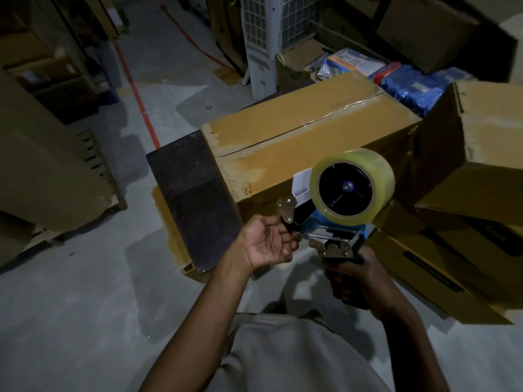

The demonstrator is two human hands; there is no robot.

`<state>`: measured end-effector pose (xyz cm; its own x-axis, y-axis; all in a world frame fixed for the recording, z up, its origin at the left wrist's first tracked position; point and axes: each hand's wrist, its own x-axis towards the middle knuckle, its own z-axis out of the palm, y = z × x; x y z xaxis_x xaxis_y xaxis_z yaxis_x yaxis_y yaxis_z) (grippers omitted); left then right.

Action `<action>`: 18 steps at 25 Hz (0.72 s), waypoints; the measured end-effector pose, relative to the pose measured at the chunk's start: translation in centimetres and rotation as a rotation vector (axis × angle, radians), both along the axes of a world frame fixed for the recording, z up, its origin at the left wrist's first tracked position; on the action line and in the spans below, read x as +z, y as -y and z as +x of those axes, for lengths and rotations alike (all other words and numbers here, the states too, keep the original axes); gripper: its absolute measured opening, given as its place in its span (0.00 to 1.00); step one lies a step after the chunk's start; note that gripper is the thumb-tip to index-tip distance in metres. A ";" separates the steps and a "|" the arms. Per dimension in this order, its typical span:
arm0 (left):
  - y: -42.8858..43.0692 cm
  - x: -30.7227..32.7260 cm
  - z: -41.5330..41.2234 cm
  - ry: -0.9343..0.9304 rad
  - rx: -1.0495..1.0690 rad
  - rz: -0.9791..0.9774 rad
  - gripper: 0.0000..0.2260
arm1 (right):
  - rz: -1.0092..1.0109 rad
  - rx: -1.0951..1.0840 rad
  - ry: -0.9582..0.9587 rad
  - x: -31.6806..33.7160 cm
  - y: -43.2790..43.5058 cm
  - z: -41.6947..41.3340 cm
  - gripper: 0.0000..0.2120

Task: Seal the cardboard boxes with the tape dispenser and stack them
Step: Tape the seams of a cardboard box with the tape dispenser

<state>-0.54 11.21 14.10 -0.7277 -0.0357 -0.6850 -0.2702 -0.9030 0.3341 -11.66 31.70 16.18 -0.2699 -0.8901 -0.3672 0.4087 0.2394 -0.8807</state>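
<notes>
The step in hand seems to be readying the tape before sealing. The right hand (351, 281) is clenched around the handle of the blue tape dispenser (339, 205), held in the air just before the long brown cardboard box (297, 137). The left hand (268, 244) curls its fingers at the dispenser's front and seems to pinch there; whether it holds the tape end I cannot tell. The box's top seam looks taped only at its far part, so next the tape must be pressed down and drawn straight along it.

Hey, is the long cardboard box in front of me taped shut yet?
Partly. The box has its flaps closed, but clear tape covers only the far stretch of the seam; the near stretch is bare.
</notes>
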 end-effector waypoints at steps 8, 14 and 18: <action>-1.5 0.2 -0.9 -0.056 -0.002 -0.056 0.20 | -0.012 0.015 -0.030 -0.3 -1.0 -2.1 0.11; 0.8 1.0 0.7 0.196 -0.086 -0.453 0.10 | -0.036 0.066 -0.072 -1.4 -0.6 -1.5 0.14; 2.6 3.5 1.3 0.213 -0.140 -0.719 0.22 | -0.012 0.080 -0.272 -1.1 0.5 -0.4 0.17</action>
